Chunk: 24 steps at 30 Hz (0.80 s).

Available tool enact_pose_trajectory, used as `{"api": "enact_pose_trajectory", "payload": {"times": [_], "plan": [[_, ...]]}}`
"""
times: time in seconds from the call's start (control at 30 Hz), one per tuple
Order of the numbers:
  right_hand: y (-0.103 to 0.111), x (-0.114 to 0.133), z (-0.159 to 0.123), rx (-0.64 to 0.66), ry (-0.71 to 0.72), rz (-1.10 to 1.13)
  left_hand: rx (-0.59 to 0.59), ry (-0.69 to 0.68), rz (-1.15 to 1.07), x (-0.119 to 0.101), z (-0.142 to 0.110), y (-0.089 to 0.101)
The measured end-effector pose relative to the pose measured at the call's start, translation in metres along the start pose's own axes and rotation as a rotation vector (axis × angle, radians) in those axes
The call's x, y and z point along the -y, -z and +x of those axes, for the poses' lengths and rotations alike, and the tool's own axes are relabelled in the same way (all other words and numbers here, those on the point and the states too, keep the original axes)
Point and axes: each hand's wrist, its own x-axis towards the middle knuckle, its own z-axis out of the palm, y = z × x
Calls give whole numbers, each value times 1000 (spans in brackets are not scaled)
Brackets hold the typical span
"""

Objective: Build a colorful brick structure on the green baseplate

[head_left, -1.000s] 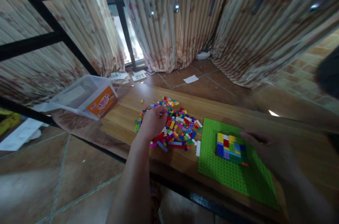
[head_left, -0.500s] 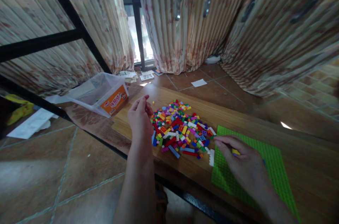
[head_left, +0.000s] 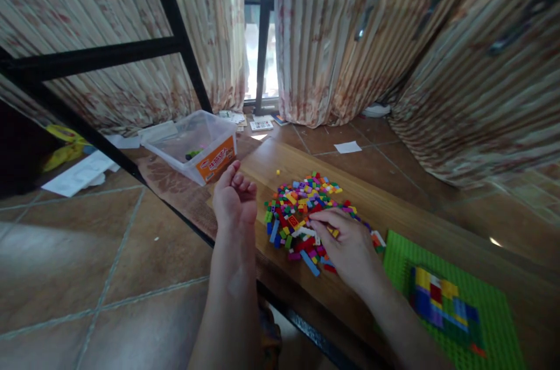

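A pile of small coloured bricks (head_left: 306,206) lies on the wooden table (head_left: 385,206). My right hand (head_left: 345,244) reaches into the pile from the right, fingertips pinched together among the bricks; what they grip is hidden. My left hand (head_left: 234,201) hovers just left of the pile, over the table's near edge, thumb up and fingers curled toward the palm; I cannot see what is inside. A green baseplate (head_left: 402,253) lies at the lower right with a flat patch of coloured bricks (head_left: 441,300) pressed onto it.
A clear plastic box (head_left: 192,145) with an orange label stands at the table's far left end. A black metal frame bar (head_left: 100,55) crosses overhead and slants down to the left. Curtains (head_left: 315,49) hang behind, and papers (head_left: 347,147) lie on the tiled floor.
My right hand left the green baseplate and moved left into the brick pile. My left hand lifted off the pile and turned, fingers curling in. The view swung left, so the baseplate sits lower right.
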Motion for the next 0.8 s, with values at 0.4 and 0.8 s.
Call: {"api": "enact_pose_trajectory", "payload": {"times": [0.4,0.8], "plan": [[-79,50,37,256,133,-579,46,48,-55,-1,2,6],[-79,52,30,236,32,-668,25,124,-109,1,-4,-1]]}}
